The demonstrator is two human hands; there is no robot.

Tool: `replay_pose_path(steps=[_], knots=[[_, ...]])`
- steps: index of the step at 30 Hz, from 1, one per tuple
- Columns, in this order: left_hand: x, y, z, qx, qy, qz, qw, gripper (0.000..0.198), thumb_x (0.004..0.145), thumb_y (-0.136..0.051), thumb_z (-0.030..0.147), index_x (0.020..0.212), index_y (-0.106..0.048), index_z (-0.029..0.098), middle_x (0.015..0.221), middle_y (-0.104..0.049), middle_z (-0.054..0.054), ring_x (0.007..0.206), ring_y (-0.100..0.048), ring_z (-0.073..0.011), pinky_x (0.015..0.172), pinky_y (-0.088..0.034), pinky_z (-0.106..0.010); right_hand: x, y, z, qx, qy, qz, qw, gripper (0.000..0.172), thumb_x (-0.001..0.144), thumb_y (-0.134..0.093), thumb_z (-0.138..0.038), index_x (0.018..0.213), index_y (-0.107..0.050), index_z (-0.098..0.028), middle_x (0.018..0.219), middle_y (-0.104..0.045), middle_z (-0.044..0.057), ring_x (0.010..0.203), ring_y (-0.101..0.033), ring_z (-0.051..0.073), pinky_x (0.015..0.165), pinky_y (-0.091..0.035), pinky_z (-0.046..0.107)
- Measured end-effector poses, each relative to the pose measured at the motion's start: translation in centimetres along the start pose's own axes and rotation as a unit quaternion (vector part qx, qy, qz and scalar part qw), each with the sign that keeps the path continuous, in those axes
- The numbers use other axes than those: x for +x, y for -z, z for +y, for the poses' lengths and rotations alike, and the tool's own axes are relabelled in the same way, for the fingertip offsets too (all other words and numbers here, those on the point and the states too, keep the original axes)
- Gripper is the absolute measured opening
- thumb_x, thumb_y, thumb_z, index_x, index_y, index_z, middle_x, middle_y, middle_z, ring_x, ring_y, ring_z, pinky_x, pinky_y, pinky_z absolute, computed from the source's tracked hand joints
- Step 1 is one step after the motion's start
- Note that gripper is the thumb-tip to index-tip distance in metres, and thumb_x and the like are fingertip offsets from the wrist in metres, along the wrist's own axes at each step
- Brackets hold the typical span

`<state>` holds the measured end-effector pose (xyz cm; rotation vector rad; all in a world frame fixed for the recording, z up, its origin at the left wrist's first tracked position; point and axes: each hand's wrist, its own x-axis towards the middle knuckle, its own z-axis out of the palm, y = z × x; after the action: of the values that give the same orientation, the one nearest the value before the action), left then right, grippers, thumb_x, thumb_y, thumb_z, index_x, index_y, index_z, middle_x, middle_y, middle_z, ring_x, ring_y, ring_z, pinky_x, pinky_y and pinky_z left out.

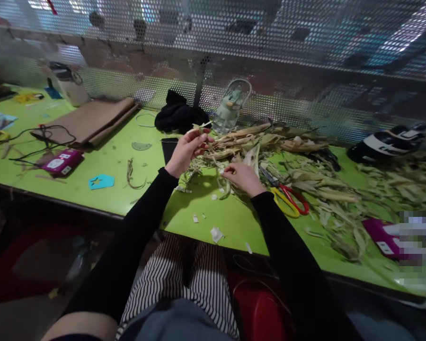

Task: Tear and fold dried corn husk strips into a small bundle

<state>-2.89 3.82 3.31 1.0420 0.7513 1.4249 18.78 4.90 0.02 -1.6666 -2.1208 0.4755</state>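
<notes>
My left hand (189,150) is raised over the green table with its fingers curled round a thin dried husk strip (203,127), whose pale end sticks out above the fingertips. To its right, my right hand (244,178) is closed in a pinch low over the table, near a dangling strip. What lies between its fingertips is too small to make out. Behind both hands spreads a pile of dried corn husks (262,137). Scissors with one yellow and one red handle (287,201) lie beside my right wrist, their blades partly under husks.
A green-tinted bottle (232,106) and a black cloth bundle (179,113) stand at the back by the perforated metal screen (135,80). Left lie brown paper (92,118), a purple box (63,162) and a blue card (101,182). A dark bottle (383,144) lies right. Paper scraps (216,234) dot the front edge.
</notes>
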Motion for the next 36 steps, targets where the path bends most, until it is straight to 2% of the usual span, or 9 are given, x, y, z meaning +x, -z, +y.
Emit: replay_pose_path(steps=[5, 7, 12, 19, 24, 27, 31, 34, 36], knots=[[-0.3, -0.8, -0.2, 0.023, 0.062, -0.044, 0.997, 0.016, 0.093, -0.061, 0.018, 0.107, -0.067, 0.012, 0.101, -0.075, -0.006, 0.07, -0.063, -0.0041, 0.062, -0.047, -0.015, 0.1, -0.4, -0.4, 0.056, 0.004, -0.053, 0.997, 0.013, 0.07, -0.069, -0.021, 0.061, -0.061, -0.022, 0.066, -0.065, 0.001, 0.069, -0.057, 0.019, 0.067, -0.04, 0.03], [-0.4, -1.0, -0.4, 0.035, 0.072, -0.05, 0.996, 0.017, 0.093, -0.061, 0.017, 0.108, -0.068, 0.012, 0.103, -0.075, -0.006, 0.071, -0.064, -0.0045, 0.064, -0.047, -0.016, -0.5, -0.1, -0.3, 0.092, -0.001, -0.054, 0.994, 0.01, 0.075, -0.066, -0.028, 0.068, -0.062, -0.021, 0.069, -0.065, 0.001, 0.068, -0.056, 0.018, 0.065, -0.041, 0.029], [-0.4, -1.1, -0.6, 0.039, 0.074, -0.047, 0.995, 0.019, 0.095, -0.059, 0.018, 0.111, -0.067, 0.011, 0.101, -0.074, -0.006, 0.071, -0.062, -0.0046, 0.067, -0.047, -0.018, -1.6, 0.8, 0.0, 0.184, -0.019, -0.053, 0.981, 0.029, 0.079, -0.062, -0.05, 0.083, -0.057, -0.021, 0.067, -0.057, -0.004, 0.057, -0.045, 0.012, 0.054, -0.036, 0.026], [-0.8, -1.5, -1.2, 0.031, 0.113, -0.09, 0.989, 0.017, 0.095, -0.057, 0.011, 0.109, -0.066, 0.01, 0.099, -0.074, -0.006, 0.073, -0.064, -0.0055, 0.072, -0.049, -0.019, -2.7, 2.6, -0.6, 0.414, -0.035, -0.039, 0.909, 0.04, 0.063, -0.081, -0.043, 0.089, -0.059, -0.022, 0.077, -0.064, -0.002, 0.058, -0.046, 0.01, 0.051, -0.027, 0.023], [-0.9, -1.7, -2.0, 0.043, 0.088, -0.107, 0.989, 0.008, 0.095, -0.059, 0.015, 0.101, -0.063, 0.012, 0.092, -0.074, -0.005, 0.069, -0.063, -0.0055, 0.066, -0.048, -0.018, -3.6, 3.8, -0.9, 0.471, 0.043, 0.041, 0.88, 0.035, 0.064, -0.08, -0.035, 0.089, -0.057, -0.027, 0.082, -0.066, -0.002, 0.07, -0.058, 0.015, 0.056, -0.039, 0.027], [-1.1, -1.8, -2.5, 0.007, 0.105, -0.119, 0.987, 0.006, 0.095, -0.06, 0.018, 0.098, -0.062, 0.013, 0.101, -0.074, -0.008, 0.075, -0.066, -0.007, 0.064, -0.048, -0.018, -3.6, 3.4, -1.3, 0.485, 0.081, 0.099, 0.865, 0.034, 0.066, -0.078, -0.034, 0.091, -0.055, -0.029, 0.086, -0.066, -0.002, 0.084, -0.064, 0.017, 0.071, -0.05, 0.032], [-1.8, -2.5, -3.1, -0.036, 0.154, -0.174, 0.972, 0.01, 0.092, -0.063, 0.014, 0.101, -0.064, 0.014, 0.113, -0.072, -0.009, 0.083, -0.069, -0.0095, 0.057, -0.044, -0.018, -2.9, 1.6, -1.9, 0.427, 0.088, 0.125, 0.891, 0.036, 0.068, -0.078, -0.04, 0.094, -0.056, -0.029, 0.085, -0.065, -0.002, 0.093, -0.067, 0.021, 0.087, -0.054, 0.039], [-2.2, -2.9, -3.5, -0.039, 0.186, -0.196, 0.962, 0.008, 0.093, -0.059, 0.009, 0.099, -0.062, 0.014, 0.101, -0.073, -0.006, 0.074, -0.067, -0.0075, 0.062, -0.049, -0.019, -2.0, 0.7, -1.4, 0.411, 0.07, 0.148, 0.897, 0.041, 0.067, -0.078, -0.045, 0.096, -0.055, -0.028, 0.091, -0.066, 0.0, 0.094, -0.066, 0.021, 0.084, -0.055, 0.038], [-2.1, -3.0, -3.8, -0.029, 0.204, -0.199, 0.958, 0.008, 0.097, -0.054, 0.01, 0.095, -0.062, 0.013, 0.092, -0.072, -0.005, 0.069, -0.064, -0.0061, 0.066, -0.051, -0.02, -1.3, 1.0, -0.2, 0.417, 0.055, 0.215, 0.881, 0.042, 0.068, -0.077, -0.045, 0.097, -0.054, -0.027, 0.094, -0.065, 0.002, 0.093, -0.066, 0.021, 0.076, -0.055, 0.035]])
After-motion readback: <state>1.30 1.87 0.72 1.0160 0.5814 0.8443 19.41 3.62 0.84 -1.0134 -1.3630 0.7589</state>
